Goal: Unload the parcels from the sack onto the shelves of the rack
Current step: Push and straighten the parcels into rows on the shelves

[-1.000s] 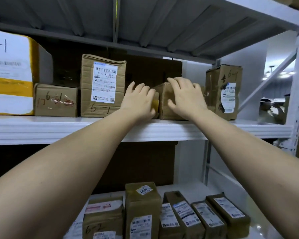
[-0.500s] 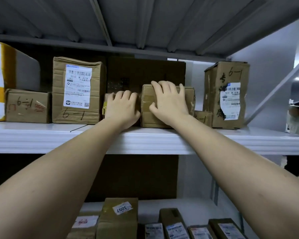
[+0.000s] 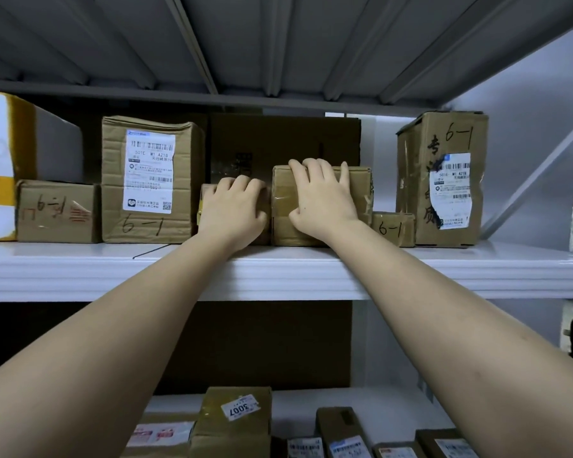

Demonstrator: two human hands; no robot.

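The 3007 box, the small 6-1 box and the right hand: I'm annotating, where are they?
3007 box (image 3: 235, 421): head view, front face.
Small 6-1 box (image 3: 392, 229): head view, front.
Right hand (image 3: 325, 200): head view, back.
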